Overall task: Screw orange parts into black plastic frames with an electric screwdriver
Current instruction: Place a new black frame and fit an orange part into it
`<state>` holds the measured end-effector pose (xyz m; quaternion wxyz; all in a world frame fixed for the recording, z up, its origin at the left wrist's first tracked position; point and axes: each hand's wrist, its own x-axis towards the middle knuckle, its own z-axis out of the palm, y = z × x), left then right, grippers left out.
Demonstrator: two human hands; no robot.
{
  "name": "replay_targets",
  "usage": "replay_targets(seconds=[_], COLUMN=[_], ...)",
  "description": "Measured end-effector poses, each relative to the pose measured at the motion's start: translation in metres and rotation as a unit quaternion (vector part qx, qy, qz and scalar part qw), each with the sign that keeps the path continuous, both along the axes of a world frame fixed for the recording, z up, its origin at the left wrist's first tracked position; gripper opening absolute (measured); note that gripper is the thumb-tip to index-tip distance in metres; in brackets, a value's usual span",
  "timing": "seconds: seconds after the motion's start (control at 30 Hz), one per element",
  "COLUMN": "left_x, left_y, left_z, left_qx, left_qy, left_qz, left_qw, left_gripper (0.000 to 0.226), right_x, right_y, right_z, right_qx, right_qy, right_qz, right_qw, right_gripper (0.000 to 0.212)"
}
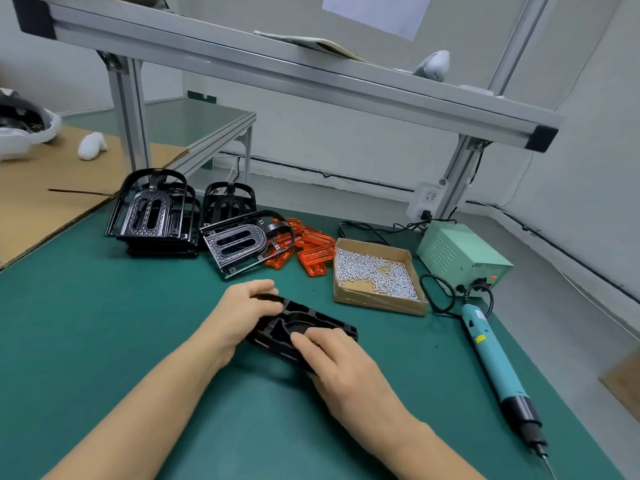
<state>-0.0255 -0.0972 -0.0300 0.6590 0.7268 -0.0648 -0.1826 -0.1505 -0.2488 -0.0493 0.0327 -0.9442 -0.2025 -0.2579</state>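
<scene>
A black plastic frame lies on the green mat in front of me, held between both hands. My left hand grips its far left end, fingers curled over the edge. My right hand holds its near right side, thumb on top. A pile of orange parts lies behind, partly under another black frame. More black frames stand stacked at the back left. The blue electric screwdriver lies on the mat at the right, untouched.
A cardboard tray of silver screws sits right of the orange parts. A pale green power supply stands at the back right with its cable looping to the screwdriver. An aluminium shelf frame crosses overhead. Cardboard sheet lies at the left.
</scene>
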Motion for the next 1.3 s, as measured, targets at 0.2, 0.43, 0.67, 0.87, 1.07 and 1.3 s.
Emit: replay_targets(seconds=[0.2,0.43,0.67,0.87,1.07,1.3], left_x=[-0.001,-0.01,-0.01,-0.007,-0.003,-0.002], left_y=[0.002,-0.002,-0.001,-0.002,-0.004,-0.004], left_z=[-0.011,-0.018,-0.014,-0.016,-0.017,-0.012], left_qx=[0.07,0.157,0.177,0.166,0.17,0.094], left_qy=[-0.087,-0.187,-0.21,-0.195,-0.201,-0.256], left_qz=[-0.008,0.001,-0.001,0.014,0.022,0.101], left_qw=[0.994,0.97,0.961,0.967,0.965,0.957], left_gripper=[0.044,0.04,0.037,0.021,0.019,0.022], right_x=[0.009,0.11,0.186,0.208,0.206,0.134], right_y=[-0.009,-0.049,-0.054,-0.058,-0.064,-0.053], right_z=[0.012,0.049,0.05,0.044,0.045,0.044], right_qx=[0.018,0.032,-0.045,-0.066,-0.06,0.093], right_qy=[0.134,0.089,0.211,0.286,0.188,0.007], right_qz=[0.022,-0.199,-0.267,-0.278,-0.256,-0.097], right_qw=[0.991,0.975,0.939,0.915,0.946,0.991], right_gripper=[0.045,0.031,0.052,0.055,0.037,0.019])
